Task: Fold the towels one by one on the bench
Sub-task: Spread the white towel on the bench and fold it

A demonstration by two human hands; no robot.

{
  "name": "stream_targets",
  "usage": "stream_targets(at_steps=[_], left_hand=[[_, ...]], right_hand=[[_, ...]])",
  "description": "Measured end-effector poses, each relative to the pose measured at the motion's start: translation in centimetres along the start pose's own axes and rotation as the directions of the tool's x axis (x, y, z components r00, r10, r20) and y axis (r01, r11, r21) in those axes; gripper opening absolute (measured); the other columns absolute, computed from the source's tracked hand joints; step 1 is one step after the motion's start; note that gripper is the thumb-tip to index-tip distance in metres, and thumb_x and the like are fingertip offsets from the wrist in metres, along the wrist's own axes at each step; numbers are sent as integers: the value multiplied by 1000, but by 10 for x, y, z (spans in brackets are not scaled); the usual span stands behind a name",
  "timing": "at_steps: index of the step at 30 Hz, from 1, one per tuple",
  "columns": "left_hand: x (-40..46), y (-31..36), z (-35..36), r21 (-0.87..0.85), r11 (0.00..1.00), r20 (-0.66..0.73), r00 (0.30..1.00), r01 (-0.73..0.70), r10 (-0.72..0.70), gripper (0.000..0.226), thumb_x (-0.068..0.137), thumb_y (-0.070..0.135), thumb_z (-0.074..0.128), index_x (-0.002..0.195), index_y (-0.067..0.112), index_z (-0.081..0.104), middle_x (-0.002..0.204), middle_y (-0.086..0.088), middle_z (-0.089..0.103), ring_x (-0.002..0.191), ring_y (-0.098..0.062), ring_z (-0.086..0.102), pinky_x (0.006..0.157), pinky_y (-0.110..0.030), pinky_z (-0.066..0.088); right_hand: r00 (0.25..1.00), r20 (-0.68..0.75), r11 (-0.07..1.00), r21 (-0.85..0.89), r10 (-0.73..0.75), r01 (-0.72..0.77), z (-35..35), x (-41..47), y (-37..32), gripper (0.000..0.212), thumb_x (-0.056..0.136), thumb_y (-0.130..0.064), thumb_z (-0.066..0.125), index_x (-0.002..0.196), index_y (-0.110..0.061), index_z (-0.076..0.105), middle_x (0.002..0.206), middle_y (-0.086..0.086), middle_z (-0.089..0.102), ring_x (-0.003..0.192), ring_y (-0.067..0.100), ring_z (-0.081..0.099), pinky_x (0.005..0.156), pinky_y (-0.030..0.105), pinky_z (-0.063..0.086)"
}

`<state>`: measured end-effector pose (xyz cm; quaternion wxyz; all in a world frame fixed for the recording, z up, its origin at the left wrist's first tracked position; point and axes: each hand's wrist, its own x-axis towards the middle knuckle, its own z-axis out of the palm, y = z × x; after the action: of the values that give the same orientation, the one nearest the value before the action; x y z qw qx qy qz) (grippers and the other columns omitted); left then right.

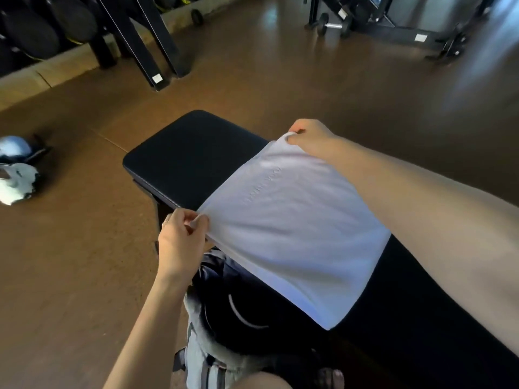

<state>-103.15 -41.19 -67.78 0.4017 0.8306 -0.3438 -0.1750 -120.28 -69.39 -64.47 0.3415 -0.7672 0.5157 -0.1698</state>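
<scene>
White towel [292, 228] is held up over the black bench [193, 155], stretched between both hands; its lower part drapes down toward the bench pad and whether it touches is not clear. Left hand [179, 237] pinches the near-left corner, thumb against fingers. Right hand [309, 137] grips the far corner, fingers curled round the edge. The towel looks already doubled at least once, with a faint embossed line of lettering across it. Below it, beside the bench edge, sits a dark bag [241, 313].

Likely step: laying it flat or making the next fold.

Risks: the pinch on the left corner is light, only fingertips, so layers could slip apart and the fold goes uneven. The towel sits skewed to the bench and near its left edge; lowered as is, a corner may hang off and drag the cloth to the floor [70, 262] or onto the bag. Uneven tension would leave wrinkles.
</scene>
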Motion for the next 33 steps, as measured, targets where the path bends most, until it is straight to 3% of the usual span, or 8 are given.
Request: stream_targets(at_steps=[4, 9, 14, 17, 20, 23, 29, 33], left_hand=[[-2, 4, -1, -44, 999, -36, 999, 7, -9, 8, 96, 17, 66, 94, 9, 68, 99, -7, 65, 78, -11, 61, 48, -6, 45], [-4, 12, -1, -34, 999, -69, 997, 28, -31, 9, 95, 14, 68, 97, 6, 69, 99, -8, 65, 68, -7, 57, 46, -5, 42], [-3, 14, -17, 27, 997, -75, 994, -78, 80, 4, 94, 22, 69, 92, 19, 68, 95, -2, 67, 81, -18, 65, 69, -33, 55], [-2, 38, -38, 32, 980, -65, 978, -196, 198, 6, 95, 27, 70, 93, 23, 65, 86, 1, 67, 75, -17, 66, 67, -38, 58], [1, 72, -57, 40, 945, -49, 943, -326, 328, 8, 95, 29, 70, 94, 21, 68, 89, 5, 67, 77, -5, 62, 69, -27, 53], [-2, 105, -72, 16, 912, -22, 912, -410, 410, 11, 94, 28, 71, 92, 18, 70, 89, 7, 67, 78, -4, 61, 68, -20, 47], [-21, 153, -87, 71, 833, 18, 835, -549, 549, 13, 95, 28, 69, 102, 17, 70, 101, 3, 67, 92, -15, 62, 74, -17, 44], [-34, 177, -89, 81, 786, 21, 790, -612, 613, 14, 95, 27, 68, 104, 16, 72, 104, 3, 67, 95, -13, 62, 75, -13, 43]], right_hand=[[998, 58, 1000, 14, 19, -20, 11, 7, -4, 20, 89, -13, 59, 105, -17, 70, 97, 2, 65, 88, 21, 60, 75, 29, 47], [997, -56, 998, 19, 60, -59, 19, 11, -9, 14, 80, -8, 68, 91, -17, 73, 91, -2, 66, 88, 18, 62, 67, 21, 43], [980, -200, 984, 180, 20, 17, -16, -17, -14, 6, 79, -15, 75, 80, -18, 70, 70, -11, 57, 74, 9, 55, 53, 9, 36], [966, -258, 961, 272, 29, 44, -62, -51, -17, 9, 80, -22, 77, 78, -20, 69, 69, -6, 59, 66, 7, 56, 59, 18, 42], [952, -300, 937, 345, 53, 57, -108, -89, -14, 15, 73, -33, 80, 79, -21, 74, 83, 3, 69, 86, 19, 68, 81, 38, 57], [939, -336, 915, 397, 72, 72, -147, -126, -12, 17, 65, -40, 82, 74, -28, 75, 92, 3, 73, 100, 25, 69, 95, 49, 55], [915, -399, 880, 451, 50, 149, -200, -195, -10, 17, 73, -27, 85, 62, -26, 73, 72, -6, 69, 93, 25, 69, 80, 37, 49], [900, -435, 867, 459, 30, 193, -224, -227, -4, 16, 77, -17, 83, 68, -17, 71, 72, -4, 68, 88, 22, 71, 81, 36, 58]])
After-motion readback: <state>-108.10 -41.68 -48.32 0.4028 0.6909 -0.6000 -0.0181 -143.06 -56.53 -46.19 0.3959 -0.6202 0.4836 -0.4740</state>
